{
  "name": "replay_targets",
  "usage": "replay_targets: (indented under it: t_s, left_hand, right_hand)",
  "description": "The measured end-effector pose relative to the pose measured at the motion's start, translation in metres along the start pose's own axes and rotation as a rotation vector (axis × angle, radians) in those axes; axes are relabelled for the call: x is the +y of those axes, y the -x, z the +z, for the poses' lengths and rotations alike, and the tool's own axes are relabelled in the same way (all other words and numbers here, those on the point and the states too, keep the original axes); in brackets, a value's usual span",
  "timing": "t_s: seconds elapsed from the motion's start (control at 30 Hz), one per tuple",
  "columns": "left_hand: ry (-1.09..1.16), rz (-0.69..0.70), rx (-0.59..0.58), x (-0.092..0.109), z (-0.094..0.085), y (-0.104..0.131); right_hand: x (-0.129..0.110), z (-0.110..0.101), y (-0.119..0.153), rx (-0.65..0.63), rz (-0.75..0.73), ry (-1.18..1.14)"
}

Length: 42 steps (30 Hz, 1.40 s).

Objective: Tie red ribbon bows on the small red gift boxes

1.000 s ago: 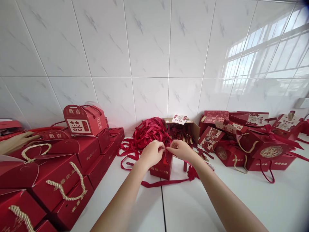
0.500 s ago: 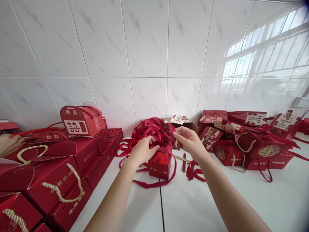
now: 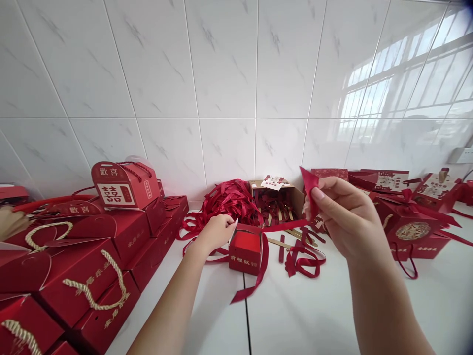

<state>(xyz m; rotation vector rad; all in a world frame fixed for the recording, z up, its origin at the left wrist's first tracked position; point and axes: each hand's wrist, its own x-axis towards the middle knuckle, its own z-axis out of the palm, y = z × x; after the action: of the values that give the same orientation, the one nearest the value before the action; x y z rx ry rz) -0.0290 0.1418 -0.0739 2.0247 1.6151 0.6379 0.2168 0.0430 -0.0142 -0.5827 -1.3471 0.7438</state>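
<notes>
A small red gift box (image 3: 244,264) with gold lettering stands on the white table, its top open and a bright red inside showing. At its back left corner my left hand (image 3: 218,234) has its fingers closed on the rim, though the fingertips are partly hidden. My right hand (image 3: 343,212), raised to the right, pinches a red ribbon (image 3: 311,190) between thumb and fingers. That ribbon stretches back to the top of the box, and another length hangs down the box's right side onto the table.
Behind the box lies a heap of red ribbons (image 3: 231,199). Beside it, an open cardboard box (image 3: 295,199) holds dark red and gold strips. Loose ribbon (image 3: 314,264) lies on the right. Stacked red boxes (image 3: 136,229) fill the left; bow-tied boxes (image 3: 417,222) stand right. Another person's hand (image 3: 13,222) is far left.
My right hand has moved right and toward me, pulling the ribbon out straight from the box. The ribbon loop in front has come loose into a hanging end. My left hand has shifted slightly.
</notes>
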Motion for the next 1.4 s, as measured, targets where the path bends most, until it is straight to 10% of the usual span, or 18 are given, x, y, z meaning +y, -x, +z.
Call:
replay_targets:
  t_s: [0.4,1.07,1.4]
  left_hand:
    - [0.244,-0.015,-0.166,0.001,-0.007,0.003]
    - [0.323,-0.058,-0.343,0.011,-0.012,0.016]
    - [0.493,-0.048,0.036,0.013,-0.021,0.012]
  right_hand:
    - [0.095,0.006,-0.029,-0.491,0.69,0.151]
    - [0.12,0.041,-0.014,-0.559,0.573,0.51]
    - [0.108,0.035,-0.019,-0.483,0.504,0.612]
